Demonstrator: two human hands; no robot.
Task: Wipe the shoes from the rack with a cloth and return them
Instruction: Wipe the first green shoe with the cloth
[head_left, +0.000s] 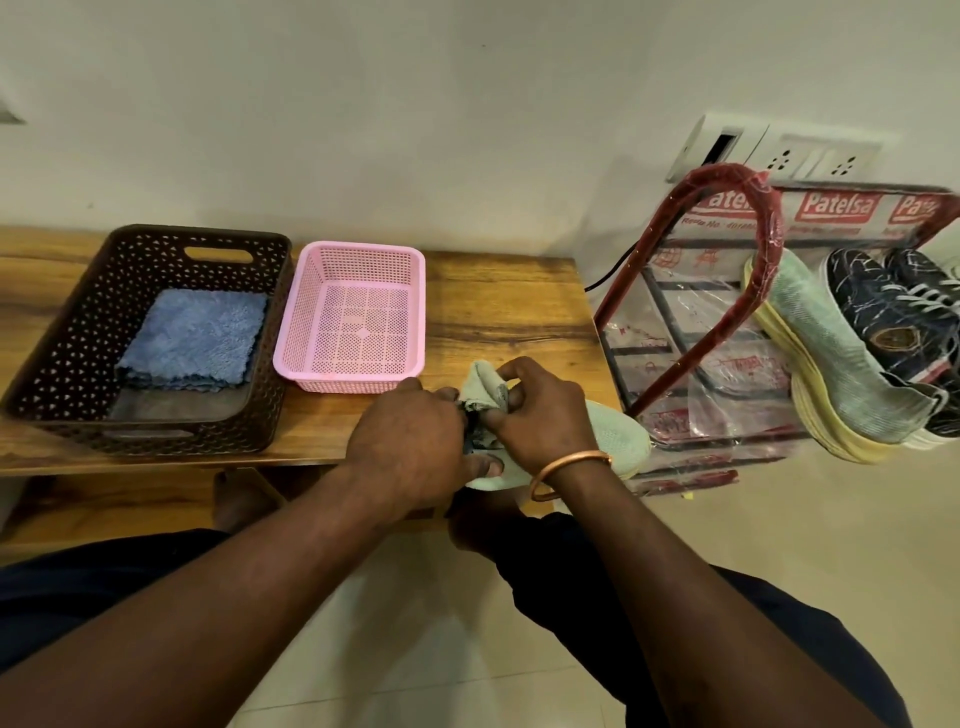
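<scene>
A pale green shoe (621, 441) lies at the front right corner of the wooden table (493, 306), mostly hidden under both hands. My left hand (410, 447) grips the shoe at its near side. My right hand (540, 410), with a copper bangle on its wrist, pinches a grey-green cloth (480, 387) bunched against the shoe's opening. The matching pale green shoe (826, 364) leans on the red shoe rack (727, 291) at the right, beside dark navy shoes (893, 317).
A brown perforated basket (67, 364) holding folded blue cloths (195, 338) stands at the table's left. A pink basket (322, 291) sits next to it, with nothing inside. Wall sockets (779, 150) are above the rack. My legs and tiled floor fill the foreground.
</scene>
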